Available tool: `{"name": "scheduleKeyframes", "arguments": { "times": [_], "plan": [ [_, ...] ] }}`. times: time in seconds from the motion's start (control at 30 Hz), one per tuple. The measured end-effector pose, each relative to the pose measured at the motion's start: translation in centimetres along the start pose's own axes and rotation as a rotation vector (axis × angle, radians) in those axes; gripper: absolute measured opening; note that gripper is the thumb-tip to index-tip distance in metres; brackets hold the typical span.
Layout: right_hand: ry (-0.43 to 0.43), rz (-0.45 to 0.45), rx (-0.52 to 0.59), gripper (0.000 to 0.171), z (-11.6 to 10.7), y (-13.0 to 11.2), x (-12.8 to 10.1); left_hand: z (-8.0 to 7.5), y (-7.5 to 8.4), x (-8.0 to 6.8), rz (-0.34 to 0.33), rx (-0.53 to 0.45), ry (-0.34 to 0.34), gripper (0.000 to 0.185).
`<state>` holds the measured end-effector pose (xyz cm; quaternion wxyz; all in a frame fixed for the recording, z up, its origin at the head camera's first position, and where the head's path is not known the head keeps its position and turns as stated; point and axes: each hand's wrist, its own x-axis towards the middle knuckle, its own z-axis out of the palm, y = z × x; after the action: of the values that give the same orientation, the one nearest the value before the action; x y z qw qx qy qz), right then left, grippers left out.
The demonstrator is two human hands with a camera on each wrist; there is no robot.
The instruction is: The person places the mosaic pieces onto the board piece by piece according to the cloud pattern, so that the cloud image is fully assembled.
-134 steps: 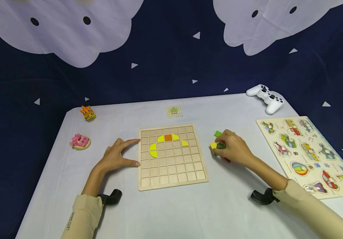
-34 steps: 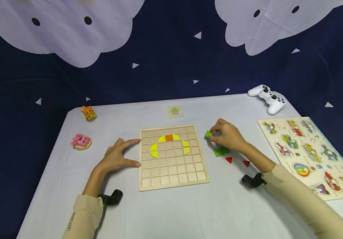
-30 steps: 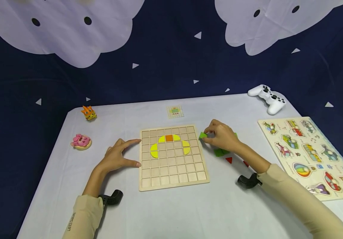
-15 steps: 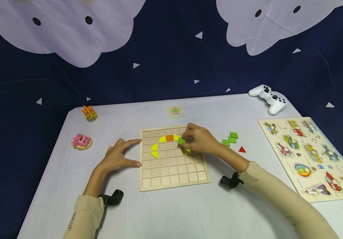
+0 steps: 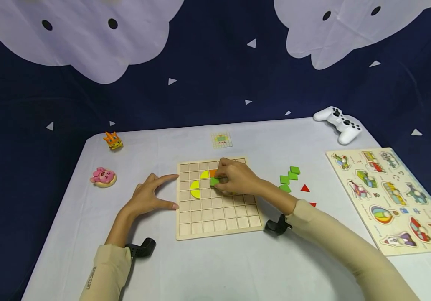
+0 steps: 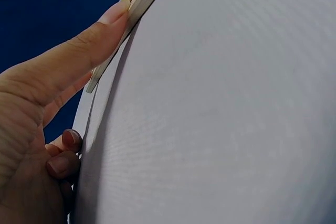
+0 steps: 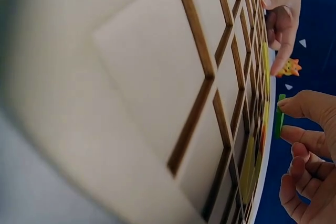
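My right hand [image 5: 239, 177] pinches a small green square tile [image 5: 214, 182] between thumb and index finger, above the upper middle of a wooden grid board [image 5: 213, 228]. In the right wrist view the green tile [image 7: 280, 115] stands clear of the board, held by its edges. Yellow quarter-circle tiles [image 5: 195, 189] and an orange square tile [image 5: 212, 172] sit in the grid; my right hand hides others. My left hand [image 5: 145, 196] touches the board's left edge with straight thumb and index finger. In the left wrist view the thumb [image 6: 102, 35] presses that edge.
Right of the board lie several green square tiles [image 5: 285, 179] and red triangle tiles [image 5: 305, 188]. A small pattern card [image 5: 221, 140] lies behind it. Farther right are a picture puzzle board [image 5: 392, 200] and a white game controller [image 5: 338, 123]. Orange [image 5: 113, 141] and pink [image 5: 103, 177] figures stand left.
Another yellow tile was set at the grid's right side. My right hand then took a green tile from the loose tiles and moved left with it over the board. My left hand stayed put.
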<state>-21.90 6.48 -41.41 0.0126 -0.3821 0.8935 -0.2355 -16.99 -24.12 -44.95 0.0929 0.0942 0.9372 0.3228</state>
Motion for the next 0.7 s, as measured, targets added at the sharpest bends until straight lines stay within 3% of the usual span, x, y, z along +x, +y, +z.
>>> {"name": "scheduleKeyframes", "arguments": {
  "times": [0.47, 0.7],
  "plan": [
    [-0.016, -0.091, -0.102, 0.023, 1.4, -0.8, 1.6, 0.0, 0.0, 0.1, 0.005, -0.009, -0.006, 0.093],
    [-0.009, -0.077, -0.098, 0.018, 1.7, -1.2, 1.9, -0.1, 0.0, 0.0, 0.005, -0.014, -0.007, 0.092]
  ]
}}
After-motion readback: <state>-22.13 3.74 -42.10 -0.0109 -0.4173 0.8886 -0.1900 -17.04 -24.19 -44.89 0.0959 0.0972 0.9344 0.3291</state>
